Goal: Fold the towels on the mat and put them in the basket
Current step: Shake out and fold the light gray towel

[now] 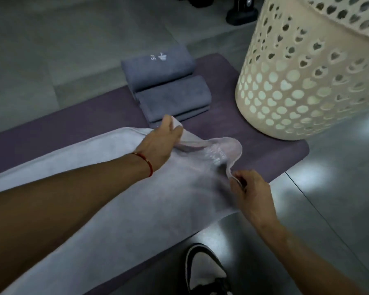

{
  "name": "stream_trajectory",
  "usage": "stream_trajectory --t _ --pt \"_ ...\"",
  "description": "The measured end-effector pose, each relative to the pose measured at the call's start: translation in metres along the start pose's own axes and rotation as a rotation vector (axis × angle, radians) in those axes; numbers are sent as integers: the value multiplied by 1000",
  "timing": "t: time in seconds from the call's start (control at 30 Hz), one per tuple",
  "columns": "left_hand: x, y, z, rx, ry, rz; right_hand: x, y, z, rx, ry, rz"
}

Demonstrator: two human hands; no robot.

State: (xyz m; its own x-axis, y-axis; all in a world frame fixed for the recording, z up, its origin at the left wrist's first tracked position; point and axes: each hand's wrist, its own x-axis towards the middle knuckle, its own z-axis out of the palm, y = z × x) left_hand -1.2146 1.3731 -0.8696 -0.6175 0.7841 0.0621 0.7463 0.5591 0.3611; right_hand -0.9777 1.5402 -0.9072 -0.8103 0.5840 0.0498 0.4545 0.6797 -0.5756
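Both hands pinched the white towel [119, 188] spread on the purple mat [73, 116], left hand [158, 145] and right hand [251, 194] at end corners, where this soft, limp cloth seemed best gripped.

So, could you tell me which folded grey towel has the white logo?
The far grey towel, farthest from the hands; the nearer folded one is plain.

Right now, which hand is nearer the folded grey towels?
Left. The left hand grips the white towel corner just in front of the folded grey towels; the right hand holds the nearer corner, farther back.
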Motion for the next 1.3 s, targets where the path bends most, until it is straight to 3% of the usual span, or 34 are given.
stream_trajectory --t 0.17,0.27,0.37,0.47,0.57,0.63,0.73,0.87,1.07,1.2,1.3 --pt "-85 -71 -101 96 -70 -215 -11 -95 -6 100 -364 -388" --pt "-145 -102 -151 24 -48 -435 -13 -161 -8 -27 -666 -647" --pt "-202 -136 -179 -105 78 -649 -24 -222 6 -180 -918 -812" --pt "-238 -169 -197 -213 153 -764 -50 -281 50 -147 -950 -855" --pt "-261 -200 -207 -170 157 -827 -87 -328 101 37 -956 -737" --pt "-281 -225 -208 -141 74 -896 -113 -349 129 95 -1095 -702" --pt "-324 -248 -197 -185 -32 -1003 -121 -363 160 -54 -1299 -860" --pt "-380 -231 -149 -272 -73 -1130 -62 -375 201 -258 -1267 -979" --pt "-440 -170 -48 -475 -66 -1190 6 -401 304 -326 -972 -992" --pt "-450 -139 5 -363 -86 -1172 -1 -427 359 -235 -768 -1051" --pt "-453 -123 20 -298 -13 -1209 -6 -445 385 -323 -800 -1024"
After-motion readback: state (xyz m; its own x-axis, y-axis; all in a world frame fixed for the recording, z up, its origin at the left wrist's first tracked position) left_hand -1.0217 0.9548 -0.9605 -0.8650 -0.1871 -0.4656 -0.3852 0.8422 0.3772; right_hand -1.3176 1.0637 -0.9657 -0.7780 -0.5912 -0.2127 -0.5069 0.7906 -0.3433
